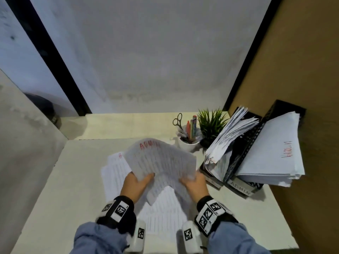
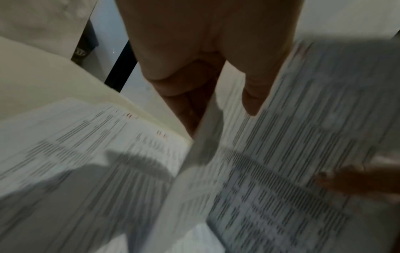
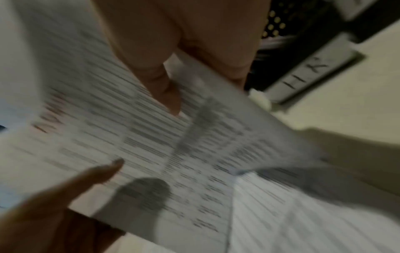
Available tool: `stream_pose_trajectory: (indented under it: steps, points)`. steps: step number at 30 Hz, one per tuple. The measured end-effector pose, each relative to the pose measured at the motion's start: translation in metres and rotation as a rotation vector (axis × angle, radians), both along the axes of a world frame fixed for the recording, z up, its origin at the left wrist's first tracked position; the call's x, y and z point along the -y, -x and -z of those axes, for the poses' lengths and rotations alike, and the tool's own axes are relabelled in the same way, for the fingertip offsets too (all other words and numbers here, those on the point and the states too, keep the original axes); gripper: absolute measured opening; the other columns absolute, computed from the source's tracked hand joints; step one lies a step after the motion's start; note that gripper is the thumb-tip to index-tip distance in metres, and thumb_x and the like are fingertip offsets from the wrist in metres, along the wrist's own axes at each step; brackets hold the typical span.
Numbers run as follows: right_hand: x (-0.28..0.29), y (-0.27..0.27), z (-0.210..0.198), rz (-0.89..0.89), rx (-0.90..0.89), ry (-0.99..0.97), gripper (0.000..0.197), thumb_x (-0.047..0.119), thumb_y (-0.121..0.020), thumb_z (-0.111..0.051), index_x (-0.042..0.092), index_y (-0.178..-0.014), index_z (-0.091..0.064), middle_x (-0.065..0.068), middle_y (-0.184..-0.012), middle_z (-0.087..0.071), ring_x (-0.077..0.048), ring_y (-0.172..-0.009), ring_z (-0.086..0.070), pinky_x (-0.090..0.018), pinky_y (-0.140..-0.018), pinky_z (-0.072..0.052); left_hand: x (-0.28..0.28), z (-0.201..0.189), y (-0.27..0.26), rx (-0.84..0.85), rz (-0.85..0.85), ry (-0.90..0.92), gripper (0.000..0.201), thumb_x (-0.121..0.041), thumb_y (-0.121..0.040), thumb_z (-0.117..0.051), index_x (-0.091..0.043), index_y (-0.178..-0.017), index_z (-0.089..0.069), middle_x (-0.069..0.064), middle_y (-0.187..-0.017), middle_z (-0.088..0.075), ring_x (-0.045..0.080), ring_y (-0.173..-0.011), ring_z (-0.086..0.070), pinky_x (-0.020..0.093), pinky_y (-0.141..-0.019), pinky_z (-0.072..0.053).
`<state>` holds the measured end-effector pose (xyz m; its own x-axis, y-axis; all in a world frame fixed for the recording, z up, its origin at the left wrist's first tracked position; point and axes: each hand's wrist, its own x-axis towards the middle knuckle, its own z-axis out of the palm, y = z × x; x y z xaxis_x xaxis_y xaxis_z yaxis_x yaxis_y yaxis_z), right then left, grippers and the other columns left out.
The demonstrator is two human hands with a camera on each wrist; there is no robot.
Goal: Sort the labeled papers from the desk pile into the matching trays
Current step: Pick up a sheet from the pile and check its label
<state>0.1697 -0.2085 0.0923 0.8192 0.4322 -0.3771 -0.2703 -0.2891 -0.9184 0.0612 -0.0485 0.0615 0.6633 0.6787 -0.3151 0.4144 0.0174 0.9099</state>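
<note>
A printed sheet marked ADMIN in red [image 1: 161,162] hangs bent above the desk. My left hand [image 1: 145,177] pinches its near left edge and my right hand [image 1: 189,178] pinches its near right edge. In the left wrist view the thumb [image 2: 257,95] lies on the sheet [image 2: 292,154] with the other fingers under it. The right wrist view shows the right thumb [image 3: 164,89] on the blurred sheet [image 3: 151,145]. The desk pile [image 1: 117,173] lies beneath. At the right stand a black tray labelled ADMIN [image 1: 240,187] and a second tray [image 1: 212,180] whose label reads HR [image 3: 307,73], both holding papers.
A white cup with scissors and pens [image 1: 187,142] and a small green plant [image 1: 211,123] stand behind the sheet. A brown partition [image 1: 302,70] closes the right side behind the trays. A grey wall stands at the back, and the desk's left edge [image 1: 36,204] drops off.
</note>
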Motion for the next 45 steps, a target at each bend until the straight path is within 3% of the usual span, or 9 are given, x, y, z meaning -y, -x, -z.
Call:
stream_pose_trajectory:
  steps: [5, 13, 17, 20, 23, 28, 36, 39, 45]
  points:
    - [0.018, -0.008, -0.019, 0.053, -0.036, -0.06, 0.016, -0.012, -0.086, -0.053, 0.002, -0.083, -0.061, -0.004, -0.069, -0.062, -0.014, -0.068, -0.067, -0.014, -0.052, -0.05, 0.012, -0.035, -0.016, 0.033, 0.185, -0.044, 0.017, -0.02, -0.095, -0.053, -0.021, -0.083, -0.066, -0.009, -0.072, -0.067, 0.012, -0.071, -0.064, 0.019, -0.06, -0.047]
    - [0.113, -0.086, -0.096, 0.42, 0.576, -0.165, 0.029, 0.002, -0.084, -0.065, 0.016, -0.11, -0.063, -0.001, -0.095, -0.066, -0.004, -0.083, -0.062, -0.016, -0.072, -0.053, 0.052, -0.164, -0.059, 0.332, 0.364, -0.359, 0.038, -0.028, -0.083, -0.048, -0.005, -0.055, -0.038, -0.003, -0.051, -0.035, 0.011, -0.05, -0.035, 0.027, -0.054, -0.029]
    - [0.164, -0.112, -0.08, 0.721, 0.632, 0.33, 0.057, 0.024, -0.079, -0.073, 0.016, -0.131, -0.05, -0.013, -0.132, -0.047, -0.028, -0.125, -0.041, -0.049, -0.102, -0.039, 0.102, -0.196, -0.086, 0.471, 0.407, -0.574, 0.03, -0.009, -0.088, -0.051, -0.025, -0.062, -0.052, -0.013, -0.048, -0.042, 0.001, -0.047, -0.038, 0.011, -0.047, -0.028]
    - [0.182, -0.113, -0.07, 0.687, 0.296, 0.409, 0.083, 0.031, -0.077, -0.075, 0.014, -0.145, -0.031, -0.014, -0.145, -0.037, -0.032, -0.134, -0.033, -0.049, -0.107, -0.031, 0.136, -0.191, -0.11, 0.504, 0.471, -0.677, 0.037, 0.006, -0.088, -0.05, -0.016, -0.112, -0.066, -0.02, -0.069, -0.059, -0.009, -0.064, -0.056, 0.004, -0.055, -0.041]
    - [0.186, -0.115, -0.058, 0.647, 0.143, 0.193, 0.056, 0.013, -0.079, -0.073, 0.001, -0.129, -0.051, -0.014, -0.112, -0.06, -0.028, -0.097, -0.057, -0.036, -0.082, -0.043, 0.168, -0.173, -0.134, 0.49, 0.564, -0.749, 0.054, -0.004, -0.085, -0.047, -0.023, -0.136, -0.048, 0.002, -0.104, -0.07, 0.017, -0.083, -0.066, 0.029, -0.066, -0.056]
    - [0.184, -0.122, -0.044, 0.606, 0.228, 0.109, 0.029, 0.019, -0.065, -0.068, -0.005, -0.078, -0.063, -0.02, -0.073, -0.061, -0.018, -0.068, -0.05, -0.026, -0.05, -0.036, 0.207, -0.146, -0.163, 0.356, 0.692, -0.819, 0.063, -0.001, -0.081, -0.048, -0.012, -0.142, -0.035, 0.016, -0.113, -0.064, 0.04, -0.086, -0.062, 0.046, -0.072, -0.052]
    - [0.179, -0.131, -0.052, 0.503, 0.281, 0.001, 0.032, -0.001, -0.095, -0.046, -0.008, -0.126, -0.049, -0.018, -0.123, -0.057, -0.027, -0.117, -0.054, -0.019, -0.095, -0.041, 0.224, -0.094, -0.198, 0.096, 0.727, -0.745, 0.062, 0.001, -0.089, -0.039, -0.017, -0.146, -0.025, 0.018, -0.121, -0.058, 0.042, -0.095, -0.059, 0.046, -0.075, -0.046]
    - [0.177, -0.131, -0.069, 0.591, 0.481, -0.059, 0.03, -0.014, -0.083, -0.054, 0.007, -0.105, -0.06, 0.011, -0.091, -0.068, 0.016, -0.082, -0.061, -0.016, -0.077, -0.047, 0.222, -0.084, -0.205, 0.078, 0.681, -0.649, 0.063, 0.002, -0.089, -0.036, -0.02, -0.146, -0.025, 0.02, -0.119, -0.058, 0.04, -0.099, -0.058, 0.044, -0.08, -0.045]
    - [0.177, -0.125, -0.09, 0.498, 0.743, -0.024, 0.011, -0.002, -0.079, -0.059, 0.009, -0.077, -0.061, 0.002, -0.07, -0.063, -0.005, -0.065, -0.051, -0.022, -0.058, -0.04, 0.223, -0.068, -0.207, 0.176, 0.618, -0.531, 0.061, -0.002, -0.088, -0.038, -0.031, -0.141, -0.031, 0.016, -0.118, -0.061, 0.037, -0.105, -0.058, 0.041, -0.084, -0.047]
